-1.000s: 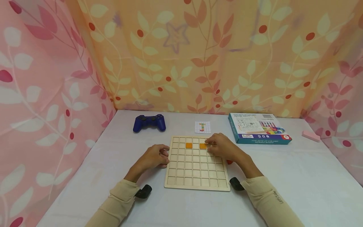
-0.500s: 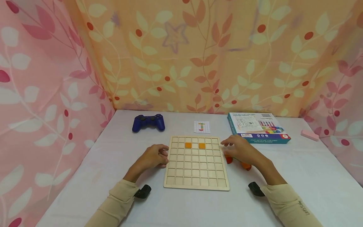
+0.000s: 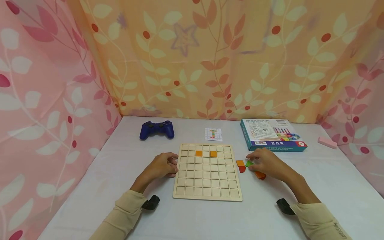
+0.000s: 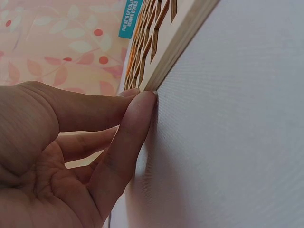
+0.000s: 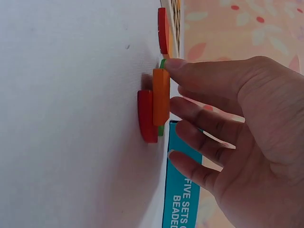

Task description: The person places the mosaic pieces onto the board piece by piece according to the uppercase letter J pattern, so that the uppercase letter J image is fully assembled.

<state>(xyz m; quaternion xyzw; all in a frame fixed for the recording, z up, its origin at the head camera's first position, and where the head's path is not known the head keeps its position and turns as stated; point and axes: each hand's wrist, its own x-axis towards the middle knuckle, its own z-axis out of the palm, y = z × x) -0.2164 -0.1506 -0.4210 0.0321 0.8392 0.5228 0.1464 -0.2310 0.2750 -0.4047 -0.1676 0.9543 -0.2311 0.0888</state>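
Note:
A pale wooden grid board (image 3: 207,183) lies on the white table, with orange square tiles (image 3: 199,153) in two cells of one row near its far edge. My left hand (image 3: 162,165) pinches the board's left edge between thumb and finger. Right of the board, my right hand (image 3: 268,163) hovers low over loose pieces, fingers spread apart. Its thumb touches a green piece (image 3: 248,163). Beside that lie an orange square (image 3: 240,163) and a red rounded piece (image 3: 242,169). In the right wrist view, an orange block (image 5: 161,97) overlaps another red piece (image 5: 146,116) under the fingers.
A small card (image 3: 213,134) with a coloured J-shaped pattern lies beyond the board. At the back left is a blue game controller (image 3: 157,130). A teal-edged box (image 3: 273,135) and a pink block (image 3: 327,142) are at the back right. Floral cloth (image 3: 186,66) surrounds the table.
My right hand has left the orange tile on the board and moved right to the loose pieces, uncovering the tile. My left hand has stayed at the board's edge.

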